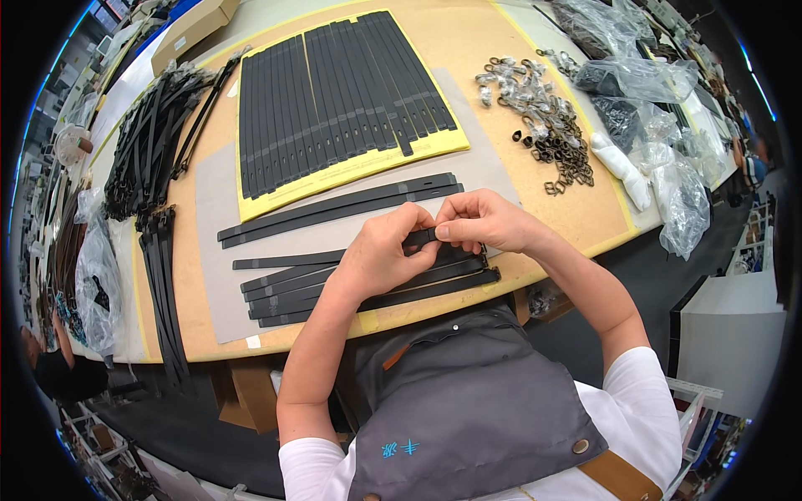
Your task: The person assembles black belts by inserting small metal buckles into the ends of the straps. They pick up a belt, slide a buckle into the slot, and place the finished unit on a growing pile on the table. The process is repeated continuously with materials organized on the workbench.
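Observation:
A black strap is pinched between both my hands near the table's front edge. My left hand closes on it with thumb and fingers. My right hand grips its end at the fingertips; whatever small part may sit there is hidden. Under and beside my hands lies a loose stack of black straps, some with dark metal fittings at their right ends. Just beyond, a few more flat straps lie side by side. Farther back, a yellow board carries a close row of black straps.
Metal buckles and rings lie heaped at the right, some in clear wrap. Bundled black straps pile up at the left, several hanging over the edge. Clear plastic bags hang over the right side. A cardboard box stands at the far left.

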### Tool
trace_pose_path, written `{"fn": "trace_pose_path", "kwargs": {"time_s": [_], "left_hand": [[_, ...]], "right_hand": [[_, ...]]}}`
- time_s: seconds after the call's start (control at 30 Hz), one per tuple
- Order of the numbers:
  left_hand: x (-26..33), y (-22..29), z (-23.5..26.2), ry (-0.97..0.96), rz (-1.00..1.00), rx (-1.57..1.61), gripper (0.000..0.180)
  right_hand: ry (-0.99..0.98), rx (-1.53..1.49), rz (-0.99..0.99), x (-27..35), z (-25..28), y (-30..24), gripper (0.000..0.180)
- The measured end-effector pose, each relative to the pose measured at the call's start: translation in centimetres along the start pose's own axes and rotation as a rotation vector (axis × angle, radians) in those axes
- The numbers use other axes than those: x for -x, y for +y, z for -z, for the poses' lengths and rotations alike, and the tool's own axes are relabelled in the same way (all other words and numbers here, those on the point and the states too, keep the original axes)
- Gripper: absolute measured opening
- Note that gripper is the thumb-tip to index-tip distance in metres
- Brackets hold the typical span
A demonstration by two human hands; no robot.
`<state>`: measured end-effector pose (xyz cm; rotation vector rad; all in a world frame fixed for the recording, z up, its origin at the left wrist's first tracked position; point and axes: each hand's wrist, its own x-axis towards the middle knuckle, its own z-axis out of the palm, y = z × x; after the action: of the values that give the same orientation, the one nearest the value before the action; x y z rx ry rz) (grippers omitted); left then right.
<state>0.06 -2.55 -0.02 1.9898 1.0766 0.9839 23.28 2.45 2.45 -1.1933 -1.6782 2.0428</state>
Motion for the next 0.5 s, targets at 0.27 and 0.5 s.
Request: {"fn": "trace_pose_path", "kwargs": {"time_s": [0.27, 0.5], "left_hand": [[-0.06, -0.08, 0.22, -0.003, -0.001, 0.043, 0.023], [-0.04, 0.34, 0.52, -0.031, 0.064, 0.033, 0.023]], "right_hand": [[-0.007, 0.001, 0.01, 0.04, 0.14, 0.06, 0.027], [0.01, 0.019, 0.015, -0.05, -0.03, -0.06, 0.027]]}}
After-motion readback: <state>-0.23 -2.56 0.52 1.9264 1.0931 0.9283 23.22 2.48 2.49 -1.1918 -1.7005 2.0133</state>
